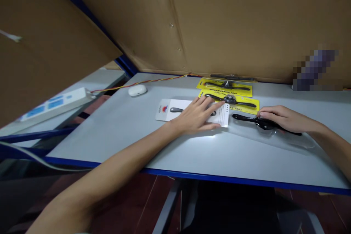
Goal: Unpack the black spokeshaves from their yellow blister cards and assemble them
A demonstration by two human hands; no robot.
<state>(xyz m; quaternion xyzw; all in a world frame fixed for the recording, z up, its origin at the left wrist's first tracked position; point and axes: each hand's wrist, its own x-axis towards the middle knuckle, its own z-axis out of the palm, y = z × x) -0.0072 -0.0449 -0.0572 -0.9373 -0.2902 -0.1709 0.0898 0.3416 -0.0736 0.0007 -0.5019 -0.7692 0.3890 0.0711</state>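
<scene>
My left hand (197,115) lies flat, fingers stretched out, on a white printed card (167,109) on the grey table (137,142). My right hand (285,118) rests with fingers curled over a black two-handled tool (246,119) that sits in a clear plastic blister (298,142). Just behind the card lie two yellow backing cards (241,89), each with a similar black tool on it. A further black tool (233,77) lies at the foot of the cardboard wall.
A white earbud case (137,90) sits at the table's back left beside a red-yellow twisted wire (153,81). A white power strip (55,104) lies on a lower shelf at left. Cardboard panels (246,18) wall the back and left. The table's blue front edge (219,178) runs across.
</scene>
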